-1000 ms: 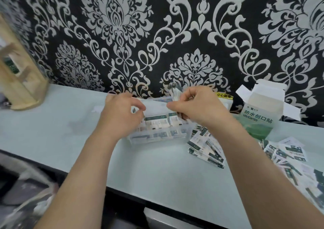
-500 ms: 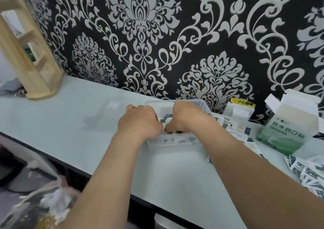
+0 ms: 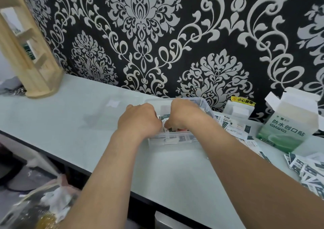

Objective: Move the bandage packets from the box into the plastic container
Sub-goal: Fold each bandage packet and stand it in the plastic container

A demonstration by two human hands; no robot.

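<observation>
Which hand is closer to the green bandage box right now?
Right. The right hand is inside the plastic container, on the side toward the green box. The left hand is at the container's far side, farther from the box.

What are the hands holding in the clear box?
Both hands, left and right, press on bandage packets inside the plastic container; fingers are hidden, so the hold cannot be told.

Black-and-silver damask wall (image 3: 157, 35), green-and-white box (image 3: 287, 128), pale table (image 3: 70, 120)
</observation>
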